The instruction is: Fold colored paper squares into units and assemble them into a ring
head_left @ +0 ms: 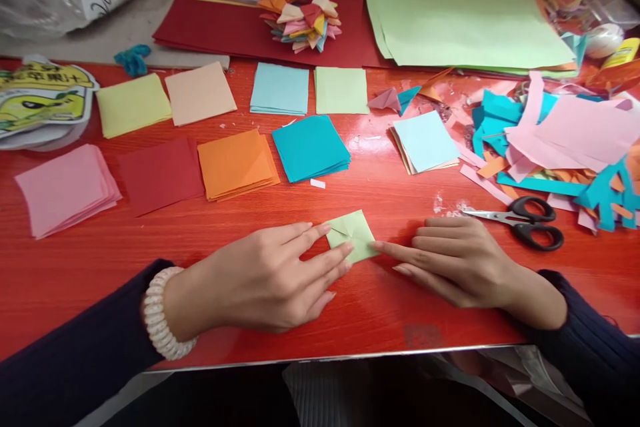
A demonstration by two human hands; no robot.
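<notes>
A small folded sheet of light green paper [361, 235] lies on the red table near its front edge, with a crease flap at its upper left. Fingers of my left hand [280, 277] lie stretched over its left part, pressing it flat; this hand is open. On the other side, my right hand [460, 260] touches the paper's right corner with an extended index finger. The right thumb is stretched out too, the remaining fingers are curled, and nothing is in that hand. Black-handled scissors [530, 220] rest just beyond the right hand.
Square paper stacks stand in rows: pink [70, 190], red [160, 177], orange [237, 163], blue [311, 149] and others. Paper scraps [570, 140] heap at the right. A folded paper ring [303, 13] sits at the back beside large green sheets [465, 20]. Plastic packaging [43, 100] lies left.
</notes>
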